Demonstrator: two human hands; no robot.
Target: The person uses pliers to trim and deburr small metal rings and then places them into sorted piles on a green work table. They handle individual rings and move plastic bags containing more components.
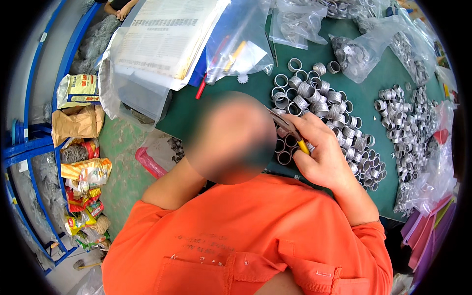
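Observation:
My right hand (317, 147) is closed round a pair of pliers (291, 129) with a yellow handle, above the near edge of the green table. The jaws of the pliers reach left to the rim of a blurred patch. Into that patch runs my left forearm (174, 183); the blur hides my left hand and its fingers, along with anything it may hold. Right beside and beyond my right hand lies a heap of short grey metal rings (319, 101), some upright, some on their sides. A few rings sit just under the pliers.
Papers (167, 34) and a clear pouch (241, 46) with pens lie at the far left of the table. A second ring pile (405, 132) spreads on the right. Bagged metal parts (351, 54) stand at the back. Blue shelving (37, 147) with sacks lines the left; another person's hand (125, 11) shows beyond.

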